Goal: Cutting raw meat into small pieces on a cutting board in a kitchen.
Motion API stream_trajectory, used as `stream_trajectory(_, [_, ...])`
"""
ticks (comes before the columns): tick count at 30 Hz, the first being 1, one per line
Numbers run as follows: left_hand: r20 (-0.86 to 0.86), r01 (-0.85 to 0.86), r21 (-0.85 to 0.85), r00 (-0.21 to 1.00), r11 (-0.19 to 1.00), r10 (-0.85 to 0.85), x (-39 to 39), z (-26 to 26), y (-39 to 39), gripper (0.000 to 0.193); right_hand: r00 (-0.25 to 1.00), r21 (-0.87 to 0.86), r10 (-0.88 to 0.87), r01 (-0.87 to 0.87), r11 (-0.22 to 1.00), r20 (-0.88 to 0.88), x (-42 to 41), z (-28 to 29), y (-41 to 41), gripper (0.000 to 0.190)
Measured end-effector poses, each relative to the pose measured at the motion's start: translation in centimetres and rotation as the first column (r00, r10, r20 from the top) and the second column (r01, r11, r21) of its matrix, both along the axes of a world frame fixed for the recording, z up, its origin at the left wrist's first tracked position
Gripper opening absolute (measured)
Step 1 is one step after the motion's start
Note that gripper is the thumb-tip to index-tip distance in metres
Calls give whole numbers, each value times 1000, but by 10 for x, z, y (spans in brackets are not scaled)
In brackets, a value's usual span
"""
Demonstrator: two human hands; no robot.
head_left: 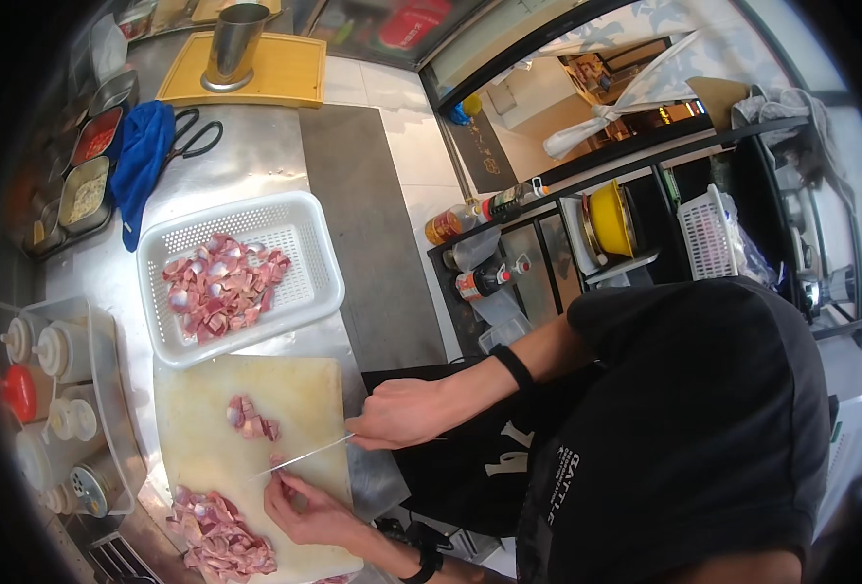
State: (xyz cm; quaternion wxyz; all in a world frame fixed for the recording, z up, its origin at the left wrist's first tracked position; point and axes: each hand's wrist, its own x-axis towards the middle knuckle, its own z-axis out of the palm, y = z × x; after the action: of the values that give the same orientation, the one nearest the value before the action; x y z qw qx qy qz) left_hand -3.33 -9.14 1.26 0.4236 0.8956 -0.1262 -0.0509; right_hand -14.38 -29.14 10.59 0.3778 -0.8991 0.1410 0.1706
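Observation:
My right hand grips a knife, its handle hidden in my fist. The thin knife blade reaches over a pale cutting board to a small piece of raw meat. The fingertips of my left hand pinch that piece against the board, beside the blade. A few cut pieces lie just beyond the blade. A larger heap of raw meat, seemingly gizzards, sits at the board's lower left corner. More such pieces fill part of a white perforated plastic basket above the board.
Squeeze bottles and shakers stand in a clear plastic bin at left. Scissors, a blue cloth and metal food containers are at upper left. A steel cup stands on a yellow tray. A shelving rack holds bottles.

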Motion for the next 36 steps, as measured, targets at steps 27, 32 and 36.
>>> stream_trajectory(27, [9,-61,-107,998,992,63,-8,-12,14,13,997,-64,79,-80,995,-14,23,-28,28,37])
stream_trajectory(32, [44,-46,-197,997,979,56,-11,-25,17,11,994,-68,96,-99,993,-51,8,-11,18,36])
stream_trajectory(36, [109,-6,-99,994,995,17,-8,-27,17,11,991,-53,110,-115,992,-80,-3,-18,20,34])
